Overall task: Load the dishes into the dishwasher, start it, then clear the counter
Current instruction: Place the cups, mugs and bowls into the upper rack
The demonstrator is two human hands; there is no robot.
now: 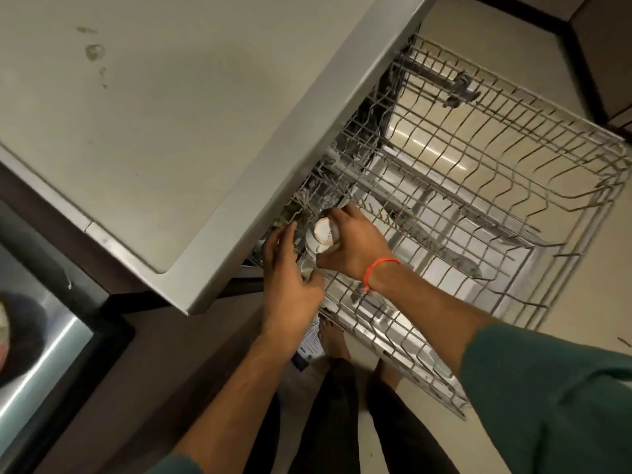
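Observation:
The dishwasher's upper wire rack (496,186) is pulled out below the counter edge. My right hand (355,244), with an orange band at the wrist, grips a white cup (323,234) held upside down over the rack's near left corner. My left hand (287,285) reaches in beside it, fingers spread and loosely bent, touching the rack wires just under the cup. A white plate (376,213) shows through the wires in the lower rack.
The grey counter (154,114) overhangs the dishwasher on the left. A steel sink (44,364) lies at the lower left with a dark pan (20,336) in it. A printed paper (311,350) hangs below the rack. My feet stand on the pale floor (581,319).

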